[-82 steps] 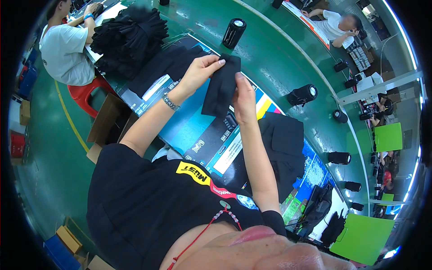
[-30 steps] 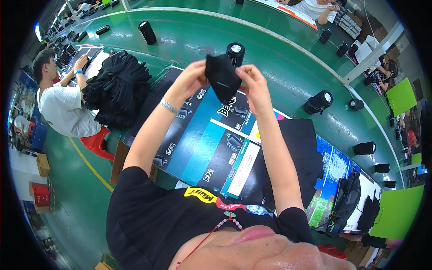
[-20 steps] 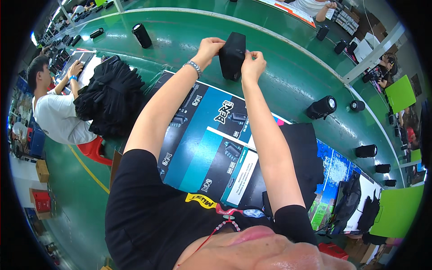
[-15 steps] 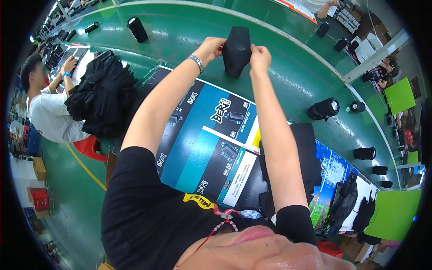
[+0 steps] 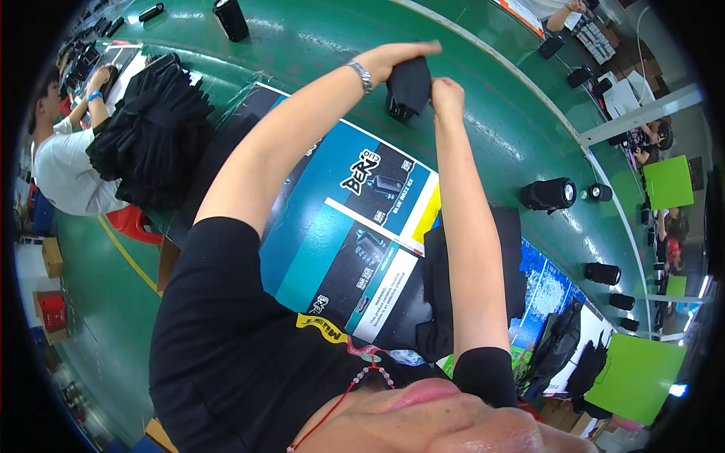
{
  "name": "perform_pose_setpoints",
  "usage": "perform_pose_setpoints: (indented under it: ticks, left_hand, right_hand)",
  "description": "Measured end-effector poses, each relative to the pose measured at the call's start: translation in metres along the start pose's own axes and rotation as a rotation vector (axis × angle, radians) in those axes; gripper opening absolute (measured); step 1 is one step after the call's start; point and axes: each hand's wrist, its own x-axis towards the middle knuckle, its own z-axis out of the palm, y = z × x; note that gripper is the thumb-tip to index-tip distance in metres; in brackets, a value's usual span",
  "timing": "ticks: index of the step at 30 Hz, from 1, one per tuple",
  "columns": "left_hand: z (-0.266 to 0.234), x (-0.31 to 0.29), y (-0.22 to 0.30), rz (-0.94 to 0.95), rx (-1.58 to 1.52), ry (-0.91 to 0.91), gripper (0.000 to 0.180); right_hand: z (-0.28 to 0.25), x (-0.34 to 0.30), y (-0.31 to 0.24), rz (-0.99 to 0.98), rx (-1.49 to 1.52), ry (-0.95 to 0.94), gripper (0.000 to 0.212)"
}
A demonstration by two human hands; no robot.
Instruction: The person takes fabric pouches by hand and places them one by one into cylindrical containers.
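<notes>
At the far side of the bench, a black cloth bag (image 5: 412, 84) stands over a dark cylinder (image 5: 398, 111), whose lower part shows beneath it; the cylinder resembles the speakers around it. Across the top of the bag lies my left hand (image 5: 399, 54), fingers stretched out flat and the tips slightly smeared. At the bag's right edge, my right hand (image 5: 447, 97) is closed with fingers and thumb pinching the cloth. What the bag covers is mostly hidden.
Black cylindrical speakers (image 5: 548, 194) stand along the green bench, another speaker (image 5: 230, 20) at far left. A pile of black cloth bags (image 5: 155, 136) lies left, near a seated co-worker (image 5: 68, 174). Printed sheets (image 5: 362, 226) and black cloth (image 5: 483, 272) lie before me.
My left hand has moved from the bag's left side onto its top, flattening out. The bag's top sits lower, and the cylinder's lower part shows. My right hand stays at the right edge.
</notes>
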Motion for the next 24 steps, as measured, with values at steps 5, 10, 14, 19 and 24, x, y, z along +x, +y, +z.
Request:
perform_pose_setpoints:
  ticks: [5,10,14,19,24]
  left_hand:
    - [0.002,0.008,-0.018,-0.005,0.028,0.138,0.029]
    - [0.003,0.044,-0.087,0.066,0.190,0.149,0.039]
    - [-0.088,0.086,-0.112,0.448,0.522,0.402,0.041]
    - [-0.023,0.078,-0.142,0.809,1.250,0.538,0.024]
    - [-0.050,0.056,-0.111,0.741,1.067,0.589,0.030]
  right_hand:
    - [-0.013,-0.002,0.013,0.031,0.163,-0.062,0.017]
    - [-0.027,-0.012,0.042,0.215,0.266,-0.083,0.016]
    - [0.011,-0.032,0.021,0.004,0.098,-0.090,0.016]
    - [-0.022,-0.022,0.058,-0.089,-0.438,0.234,0.019]
    - [-0.011,-0.031,0.023,0.045,-0.440,0.035,0.019]
